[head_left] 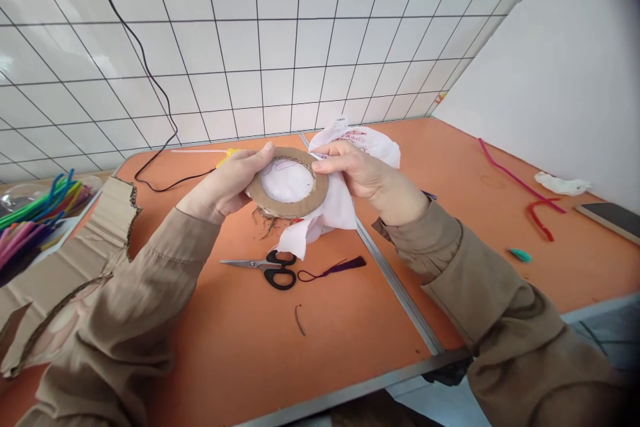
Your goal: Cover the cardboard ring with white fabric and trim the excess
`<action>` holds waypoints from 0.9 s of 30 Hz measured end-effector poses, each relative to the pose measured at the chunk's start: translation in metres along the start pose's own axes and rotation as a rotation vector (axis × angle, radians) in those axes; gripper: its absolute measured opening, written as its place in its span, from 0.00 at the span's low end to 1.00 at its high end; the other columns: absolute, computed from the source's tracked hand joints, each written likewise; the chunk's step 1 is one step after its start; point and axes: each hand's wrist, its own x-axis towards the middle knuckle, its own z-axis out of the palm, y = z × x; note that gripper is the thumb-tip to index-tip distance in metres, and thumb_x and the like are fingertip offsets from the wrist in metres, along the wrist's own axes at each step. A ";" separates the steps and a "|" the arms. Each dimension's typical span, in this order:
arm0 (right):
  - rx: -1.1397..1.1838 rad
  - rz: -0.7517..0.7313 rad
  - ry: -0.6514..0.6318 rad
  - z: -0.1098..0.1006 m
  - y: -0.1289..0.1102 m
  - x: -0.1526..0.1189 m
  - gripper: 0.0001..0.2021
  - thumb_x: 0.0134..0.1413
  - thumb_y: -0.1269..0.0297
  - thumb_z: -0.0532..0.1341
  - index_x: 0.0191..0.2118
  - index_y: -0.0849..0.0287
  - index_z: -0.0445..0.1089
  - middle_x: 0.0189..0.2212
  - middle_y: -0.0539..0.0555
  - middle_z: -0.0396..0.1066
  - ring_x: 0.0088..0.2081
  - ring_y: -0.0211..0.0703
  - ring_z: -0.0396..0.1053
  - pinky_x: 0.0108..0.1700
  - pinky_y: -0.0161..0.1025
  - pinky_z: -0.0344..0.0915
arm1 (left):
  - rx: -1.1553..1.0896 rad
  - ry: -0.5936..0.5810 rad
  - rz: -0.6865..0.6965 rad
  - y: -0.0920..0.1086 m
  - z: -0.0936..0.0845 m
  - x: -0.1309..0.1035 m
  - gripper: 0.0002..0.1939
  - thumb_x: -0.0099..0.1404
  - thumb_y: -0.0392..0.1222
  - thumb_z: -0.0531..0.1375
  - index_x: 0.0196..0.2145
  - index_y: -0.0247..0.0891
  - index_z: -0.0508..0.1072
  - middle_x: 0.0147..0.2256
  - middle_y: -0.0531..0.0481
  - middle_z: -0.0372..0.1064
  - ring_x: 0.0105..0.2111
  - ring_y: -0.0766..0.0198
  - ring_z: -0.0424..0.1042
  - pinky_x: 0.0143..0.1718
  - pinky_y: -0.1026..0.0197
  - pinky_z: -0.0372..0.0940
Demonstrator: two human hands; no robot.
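Observation:
A flat cardboard ring [285, 209] is held above the table, tilted so its face shows. My left hand [233, 180] is closed on its left side, thumb on top near the upper rim. White cloth [337, 207] shows through the ring's hole and hangs below and to its right. At the ring's upper right edge, my right hand [357, 170] is closed, thumb and forefinger pinching the cloth against the rim. Below lie black-handled scissors [273, 268], pointing left, and a dark purple tassel [350, 267]. Brown root-like strands [267, 221] show beneath the ring.
A white bag with red print [375, 140] lies behind my right hand. Torn cardboard [107, 227] and colourful pipe cleaners [30, 220] are on the left. A yellow item [227, 156] lies near a black cord [167, 107]. Right: red pipe cleaner [540, 213], phone-like slab [613, 219].

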 end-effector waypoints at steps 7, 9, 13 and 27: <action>0.049 -0.005 -0.025 -0.009 0.009 0.006 0.10 0.38 0.61 0.71 0.24 0.58 0.70 0.22 0.51 0.69 0.25 0.40 0.66 0.27 0.38 0.65 | 0.020 0.081 -0.038 0.001 0.002 0.001 0.26 0.63 0.65 0.57 0.36 0.37 0.77 0.35 0.41 0.77 0.39 0.48 0.76 0.32 0.53 0.70; 0.056 0.000 -0.033 -0.010 0.010 0.007 0.10 0.40 0.62 0.70 0.25 0.59 0.70 0.23 0.51 0.70 0.26 0.41 0.68 0.29 0.38 0.66 | 0.029 0.070 -0.035 0.002 0.002 -0.001 0.25 0.62 0.64 0.58 0.35 0.38 0.78 0.35 0.41 0.77 0.38 0.48 0.76 0.30 0.53 0.70; 0.056 0.006 -0.025 -0.010 0.011 0.008 0.10 0.41 0.62 0.70 0.24 0.59 0.68 0.22 0.51 0.68 0.25 0.40 0.67 0.29 0.39 0.66 | 0.046 0.074 -0.033 0.004 0.005 -0.004 0.22 0.61 0.63 0.59 0.33 0.39 0.77 0.33 0.42 0.76 0.37 0.49 0.76 0.30 0.53 0.70; -0.157 -0.063 -0.062 -0.002 -0.003 -0.006 0.13 0.44 0.62 0.69 0.21 0.58 0.64 0.20 0.47 0.62 0.21 0.35 0.59 0.22 0.34 0.56 | 0.130 -0.123 -0.028 0.005 -0.007 -0.004 0.19 0.63 0.58 0.60 0.33 0.38 0.80 0.31 0.47 0.76 0.33 0.57 0.72 0.31 0.58 0.65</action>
